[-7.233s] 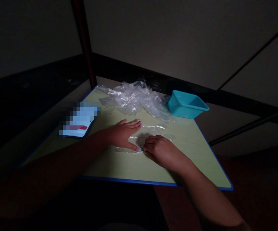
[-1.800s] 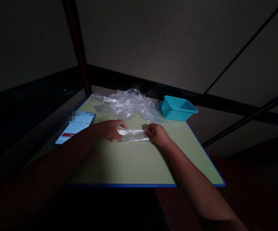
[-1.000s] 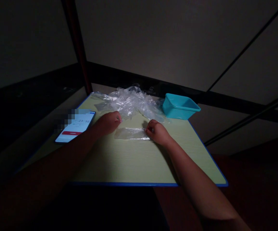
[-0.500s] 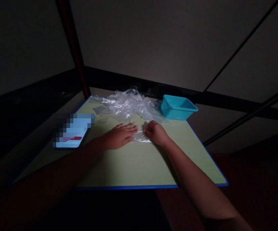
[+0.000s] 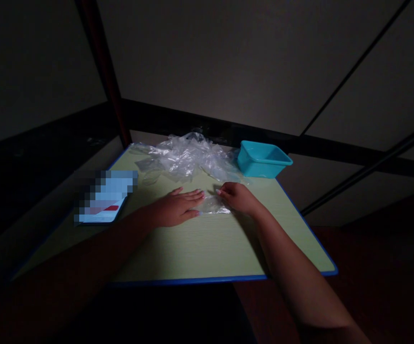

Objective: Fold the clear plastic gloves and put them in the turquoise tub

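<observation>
A small clear plastic bag point(image 5: 214, 205) lies on the table between my hands. My left hand point(image 5: 174, 209) rests flat with its fingers stretched out, their tips on the bag's left edge. My right hand point(image 5: 238, 197) is closed in a pinch at the bag's upper right, its thumb and fingertips together on the film. The curled fingers and the palm hide the bag's right end. Behind the hands spreads a heap of crumpled clear plastic bags point(image 5: 188, 155).
A turquoise plastic basket point(image 5: 262, 168) stands at the table's back right corner. On the left lies a phone point(image 5: 108, 203) with a lit, partly blurred screen. The pale table point(image 5: 199, 253) has a blue edge, and dark-trimmed walls stand behind it.
My right hand has shifted slightly right along the bag, widening the gap between my hands. My left hand has stayed flat at nearly the same spot. The view has moved slightly.
</observation>
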The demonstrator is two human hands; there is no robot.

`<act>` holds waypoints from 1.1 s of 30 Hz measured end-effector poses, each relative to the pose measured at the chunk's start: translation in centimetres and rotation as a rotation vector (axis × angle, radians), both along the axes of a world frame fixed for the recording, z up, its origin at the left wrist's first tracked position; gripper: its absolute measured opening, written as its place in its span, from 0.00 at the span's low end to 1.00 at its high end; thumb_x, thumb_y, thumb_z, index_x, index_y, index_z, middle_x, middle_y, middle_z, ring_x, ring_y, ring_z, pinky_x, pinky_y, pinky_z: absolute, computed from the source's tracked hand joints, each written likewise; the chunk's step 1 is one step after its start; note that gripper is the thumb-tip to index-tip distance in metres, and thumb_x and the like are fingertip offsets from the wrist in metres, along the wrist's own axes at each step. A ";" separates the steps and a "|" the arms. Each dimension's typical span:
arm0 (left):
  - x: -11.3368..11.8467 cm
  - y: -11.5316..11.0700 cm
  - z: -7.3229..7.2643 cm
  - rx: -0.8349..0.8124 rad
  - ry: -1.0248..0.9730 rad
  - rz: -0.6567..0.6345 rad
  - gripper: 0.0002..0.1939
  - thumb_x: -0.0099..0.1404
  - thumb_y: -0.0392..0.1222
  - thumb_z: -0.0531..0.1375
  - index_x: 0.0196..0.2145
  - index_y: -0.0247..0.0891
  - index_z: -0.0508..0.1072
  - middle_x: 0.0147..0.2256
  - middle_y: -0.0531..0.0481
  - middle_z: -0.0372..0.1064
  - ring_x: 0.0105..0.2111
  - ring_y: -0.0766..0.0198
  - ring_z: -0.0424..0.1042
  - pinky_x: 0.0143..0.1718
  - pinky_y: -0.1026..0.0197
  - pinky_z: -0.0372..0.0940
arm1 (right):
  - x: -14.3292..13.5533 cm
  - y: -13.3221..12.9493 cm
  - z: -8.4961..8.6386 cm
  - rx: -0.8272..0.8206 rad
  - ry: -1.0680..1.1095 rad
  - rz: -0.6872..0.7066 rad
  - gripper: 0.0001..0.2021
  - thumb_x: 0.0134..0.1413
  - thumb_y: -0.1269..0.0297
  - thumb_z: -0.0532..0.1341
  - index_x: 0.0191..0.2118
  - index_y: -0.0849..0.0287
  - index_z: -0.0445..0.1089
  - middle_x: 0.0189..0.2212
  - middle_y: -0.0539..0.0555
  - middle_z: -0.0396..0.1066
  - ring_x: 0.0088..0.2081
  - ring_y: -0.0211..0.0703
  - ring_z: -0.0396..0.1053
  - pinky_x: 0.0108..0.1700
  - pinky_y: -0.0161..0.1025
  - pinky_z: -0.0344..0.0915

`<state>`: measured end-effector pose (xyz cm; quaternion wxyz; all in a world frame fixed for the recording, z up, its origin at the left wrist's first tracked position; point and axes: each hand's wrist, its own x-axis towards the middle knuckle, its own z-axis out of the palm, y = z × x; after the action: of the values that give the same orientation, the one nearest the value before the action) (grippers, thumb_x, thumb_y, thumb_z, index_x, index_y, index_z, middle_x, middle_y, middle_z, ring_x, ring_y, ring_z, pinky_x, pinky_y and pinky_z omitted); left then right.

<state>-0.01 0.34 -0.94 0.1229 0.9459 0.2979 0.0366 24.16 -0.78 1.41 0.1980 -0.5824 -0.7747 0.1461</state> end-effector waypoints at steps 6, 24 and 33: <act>0.0 -0.1 0.1 -0.022 0.003 0.004 0.26 0.71 0.50 0.45 0.65 0.47 0.48 0.66 0.46 0.42 0.66 0.60 0.43 0.62 0.44 0.37 | 0.6 0.3 -0.2 -0.075 -0.025 0.021 0.04 0.49 0.70 0.61 0.26 0.63 0.68 0.21 0.50 0.68 0.23 0.34 0.59 0.25 0.31 0.51; 0.2 -1.1 1.4 -0.017 0.113 -0.050 0.28 0.69 0.55 0.49 0.64 0.59 0.46 0.67 0.47 0.31 0.66 0.52 0.37 0.58 0.30 0.30 | 3.3 -1.4 3.4 -0.299 -0.171 -0.016 0.08 0.48 0.65 0.62 0.34 0.63 0.72 0.29 0.54 0.72 0.29 0.38 0.64 0.30 0.32 0.57; 0.1 -0.9 1.3 -0.042 0.108 -0.046 0.31 0.66 0.58 0.53 0.63 0.62 0.46 0.67 0.45 0.31 0.66 0.49 0.36 0.57 0.29 0.29 | 3.3 -1.3 3.7 -0.246 -0.098 -0.205 0.11 0.47 0.78 0.54 0.30 0.66 0.73 0.20 0.52 0.70 0.22 0.35 0.65 0.25 0.30 0.56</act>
<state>0.07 -0.61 0.34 0.1274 0.9504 0.2829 -0.0235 27.42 -2.08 5.13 0.1012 -0.6846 -0.6963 0.1904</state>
